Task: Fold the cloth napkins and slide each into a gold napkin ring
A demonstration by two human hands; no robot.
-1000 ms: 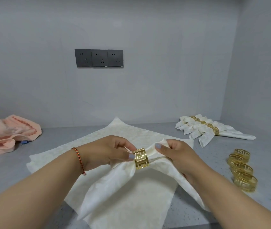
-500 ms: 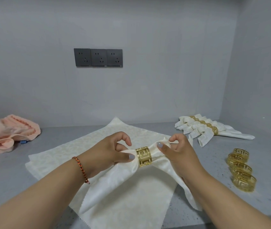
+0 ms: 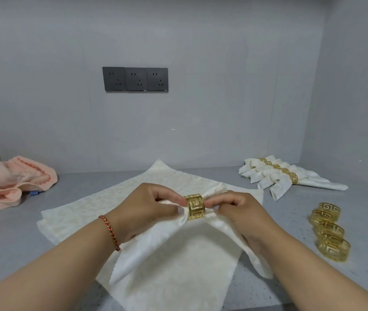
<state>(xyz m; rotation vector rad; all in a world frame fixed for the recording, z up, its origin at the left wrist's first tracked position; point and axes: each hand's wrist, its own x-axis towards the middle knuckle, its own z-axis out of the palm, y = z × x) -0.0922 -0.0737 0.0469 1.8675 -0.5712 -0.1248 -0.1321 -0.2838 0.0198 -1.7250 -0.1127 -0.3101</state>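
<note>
Napkin threaded in ring, both hands engaged.
Left hand (image 3: 147, 209) pinches the folded napkin (image 3: 156, 241) beside the gold ring (image 3: 194, 206); right hand (image 3: 239, 209) pinches it opposite, above flat napkins (image 3: 84, 212) at counter (image 3: 10, 239) centre. Spare rings (image 3: 330, 231) near the right edge.

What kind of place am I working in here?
Probably a home or hospitality prep counter: a speckled grey countertop in a grey-walled alcove, a triple wall socket behind it, finished ringed napkins and spare gold rings to the right, pink towels at left.
</note>
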